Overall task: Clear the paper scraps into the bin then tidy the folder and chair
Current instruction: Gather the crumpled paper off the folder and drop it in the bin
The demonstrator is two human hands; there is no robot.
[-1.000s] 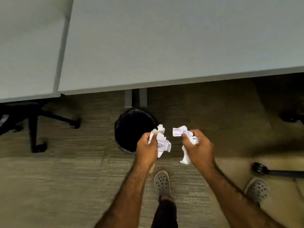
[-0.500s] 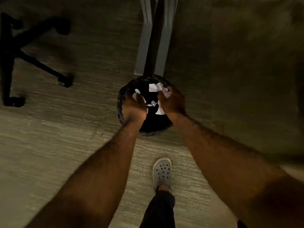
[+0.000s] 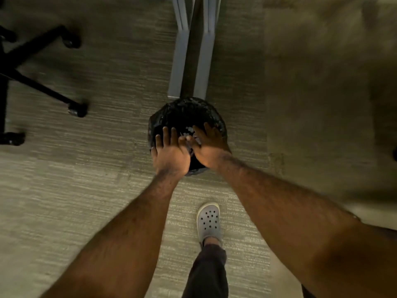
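Bin: round, lined with a black bag (image 3: 184,108), standing on the carpet at the near end of the grey desk leg (image 3: 182,61).
Left hand (image 3: 170,154): held over the near-left part of the bin's mouth, back of the hand up, fingers (image 3: 165,136) spread and straight, nothing in it.
Right hand (image 3: 209,148): over the near-right part of the mouth, just beside the left hand, fingers likewise loosened and empty.
Paper scraps (image 3: 190,132): pale bits down inside the dark bin, seen between the two hands; blurred, so their number cannot be told.
Chair base (image 3: 32,78): black legs and castors on the carpet, far left, well apart from the bin.
Foot: grey perforated clog (image 3: 208,220) planted on the carpet near the bin, dark trouser leg above it.
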